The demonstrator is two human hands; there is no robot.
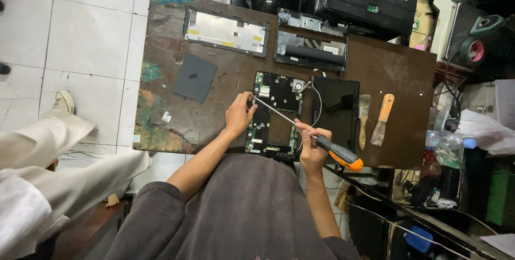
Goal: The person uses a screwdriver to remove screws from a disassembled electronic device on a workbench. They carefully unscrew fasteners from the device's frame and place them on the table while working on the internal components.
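Between the hands lies an opened laptop base (274,114), its green circuit board bare. The left hand (239,114) presses on the board's far left edge, fingers curled over it. The right hand (311,143) is closed round an orange-and-black screwdriver (308,134), whose tip meets the board beside the left hand's fingers. Stripping looks well advanced: beyond the hands lie a removed cover panel (225,31) and a black frame part (311,51), with a grey pad (194,77) left of them. The board itself is not yet lifted from the surface (391,78).
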